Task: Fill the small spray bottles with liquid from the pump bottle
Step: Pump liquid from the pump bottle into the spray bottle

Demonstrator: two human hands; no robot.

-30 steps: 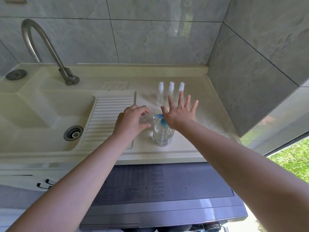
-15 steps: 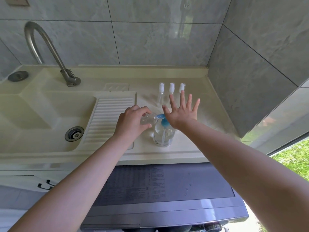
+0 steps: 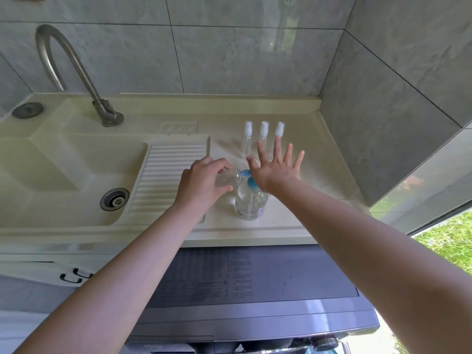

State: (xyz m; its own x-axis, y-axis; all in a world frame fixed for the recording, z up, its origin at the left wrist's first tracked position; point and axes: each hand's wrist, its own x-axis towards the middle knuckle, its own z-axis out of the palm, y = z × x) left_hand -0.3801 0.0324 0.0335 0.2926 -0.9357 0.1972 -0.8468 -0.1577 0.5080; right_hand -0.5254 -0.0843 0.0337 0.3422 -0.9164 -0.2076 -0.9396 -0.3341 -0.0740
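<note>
Pump bottle (image 3: 251, 203) stands upright on the tabletop (image 3: 293, 221), near its front edge. Our left hand (image 3: 204, 182) grips an uncapped small bottle (image 3: 226, 178), fingers curled round it, tilted so its mouth meets the blue spout (image 3: 245, 172); we judge this catches the liquid directly. Our right hand (image 3: 277, 169) rests palm-down on the pump head, fingers straight and spread, holding nothing, apparently to press. Three capped spray bottles (image 3: 263, 135) stand in a row just behind, presumably out of the way.
</note>
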